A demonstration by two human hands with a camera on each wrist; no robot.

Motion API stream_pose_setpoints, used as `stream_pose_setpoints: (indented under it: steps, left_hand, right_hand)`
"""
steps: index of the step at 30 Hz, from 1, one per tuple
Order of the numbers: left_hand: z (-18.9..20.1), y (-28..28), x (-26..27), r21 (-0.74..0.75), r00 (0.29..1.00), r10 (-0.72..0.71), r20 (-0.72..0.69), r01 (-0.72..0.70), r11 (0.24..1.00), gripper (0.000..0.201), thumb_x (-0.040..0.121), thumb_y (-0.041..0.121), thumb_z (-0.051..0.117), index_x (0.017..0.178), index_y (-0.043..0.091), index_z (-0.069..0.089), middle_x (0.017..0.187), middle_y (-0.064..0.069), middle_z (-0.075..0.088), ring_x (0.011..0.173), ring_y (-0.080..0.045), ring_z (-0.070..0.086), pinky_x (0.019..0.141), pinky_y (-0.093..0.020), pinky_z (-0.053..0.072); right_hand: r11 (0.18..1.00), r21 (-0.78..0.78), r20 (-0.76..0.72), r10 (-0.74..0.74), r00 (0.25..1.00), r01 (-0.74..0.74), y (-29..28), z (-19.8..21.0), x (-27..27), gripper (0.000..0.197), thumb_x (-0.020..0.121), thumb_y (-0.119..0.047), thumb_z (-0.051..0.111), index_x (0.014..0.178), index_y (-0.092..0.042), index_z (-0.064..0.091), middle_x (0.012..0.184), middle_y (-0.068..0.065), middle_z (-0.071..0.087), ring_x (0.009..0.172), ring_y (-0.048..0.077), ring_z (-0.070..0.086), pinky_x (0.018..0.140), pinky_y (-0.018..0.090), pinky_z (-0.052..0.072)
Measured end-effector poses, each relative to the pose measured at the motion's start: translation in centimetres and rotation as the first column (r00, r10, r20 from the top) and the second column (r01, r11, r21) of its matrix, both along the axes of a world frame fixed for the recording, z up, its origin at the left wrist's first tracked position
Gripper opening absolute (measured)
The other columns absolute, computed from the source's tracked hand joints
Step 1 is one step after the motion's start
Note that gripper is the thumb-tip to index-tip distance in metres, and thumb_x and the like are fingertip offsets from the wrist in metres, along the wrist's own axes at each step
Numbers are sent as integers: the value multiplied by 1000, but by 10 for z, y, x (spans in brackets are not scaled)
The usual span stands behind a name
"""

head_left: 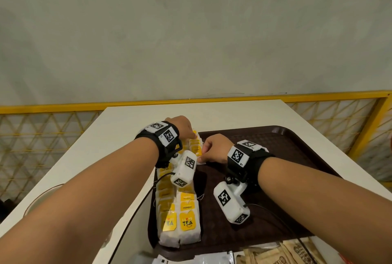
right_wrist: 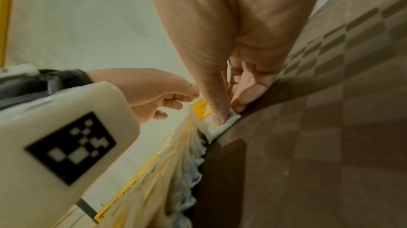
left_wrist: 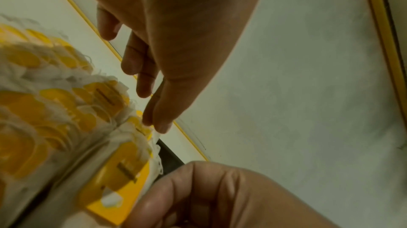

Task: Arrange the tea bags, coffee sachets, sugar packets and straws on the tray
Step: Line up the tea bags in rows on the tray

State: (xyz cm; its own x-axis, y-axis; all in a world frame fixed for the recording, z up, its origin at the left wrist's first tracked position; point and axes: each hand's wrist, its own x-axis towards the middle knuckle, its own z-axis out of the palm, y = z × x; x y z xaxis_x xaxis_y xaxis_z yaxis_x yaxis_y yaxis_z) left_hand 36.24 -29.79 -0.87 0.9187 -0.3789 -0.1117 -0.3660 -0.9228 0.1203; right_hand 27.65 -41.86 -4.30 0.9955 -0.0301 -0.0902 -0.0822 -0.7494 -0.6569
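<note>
Head view: tea bags (head_left: 179,210) line the tray's (head_left: 286,147) left edge. The right hand (head_left: 214,149) pinches the far bag (right_wrist: 222,125). The left hand (head_left: 182,126), fingers straight, touches the row's end.

One brown tray (head_left: 286,145), two rows of yellow-tagged tea bags (head_left: 180,210) too many to count, two hands, a few brown sugar packets (head_left: 282,253) at the near edge

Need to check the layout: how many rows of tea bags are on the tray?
2 rows, side by side along the tray's left edge: the left row and the right row. Both hands cover their far ends.
</note>
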Motion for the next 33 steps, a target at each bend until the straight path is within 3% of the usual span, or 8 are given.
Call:
stream_pose_setpoints:
  steps: [5,11,15,18,23,27,29,33]
  left_hand:
    - [-5,-2,0,70,1000,2,-16,-1,998,39,86,48,61,104,14,68,106,-1,68,101,-20,61,94,-34,44]
    - [-6,-8,-1,133,1000,16,1,-16,991,34,86,40,63,105,13,68,108,-2,68,103,-21,62,97,-34,43]
    - [0,-4,2,136,999,46,18,-48,990,30,86,38,62,103,13,67,108,-3,68,102,-22,61,97,-34,38]
    - [0,-3,2,168,999,48,19,-51,985,29,87,38,62,102,13,66,108,-3,68,101,-22,62,94,-33,41]
    - [-2,-4,-2,164,998,69,2,-68,984,25,86,36,61,99,15,67,106,-2,68,100,-21,61,95,-34,41]
    - [2,-3,-4,16,994,106,-16,-105,994,26,91,32,55,109,18,67,116,1,65,110,-20,58,102,-34,36]
    - [6,1,-5,-163,989,145,-18,-146,976,25,95,25,50,113,19,67,124,2,61,117,-21,54,105,-35,36]
    - [15,22,-14,-479,965,230,-128,-264,837,33,99,6,39,126,5,58,140,-10,50,128,-27,45,107,-32,34]
  right_hand:
    - [1000,-15,-3,8,1000,-8,-1,0,0,27,74,-18,80,61,-19,57,68,-4,59,67,11,55,75,30,50]
    - [999,-40,-31,25,999,-26,-1,3,-2,27,77,-16,77,60,-19,56,67,-4,57,71,13,55,72,27,48]
    - [996,-49,-59,72,996,-75,-3,6,-2,31,72,-22,81,60,-17,53,64,-2,55,62,12,51,62,25,43]
    - [990,-109,-72,84,994,-92,0,4,-1,36,74,-20,81,57,-17,50,63,-3,52,64,14,51,59,23,39]
    - [989,-137,-62,50,997,-58,5,1,2,36,79,-20,76,56,-17,47,64,-2,49,73,18,52,67,29,43]
    - [989,-142,-60,30,998,-38,7,-1,3,36,79,-21,75,58,-16,47,65,-1,49,73,18,52,68,29,43]
    - [993,-110,-80,27,996,-36,6,0,2,34,79,-22,76,59,-16,49,67,0,51,72,18,52,67,29,42]
    - [999,11,-72,-49,996,50,1,6,0,22,80,-14,67,61,-7,60,61,7,54,61,22,51,64,34,44]
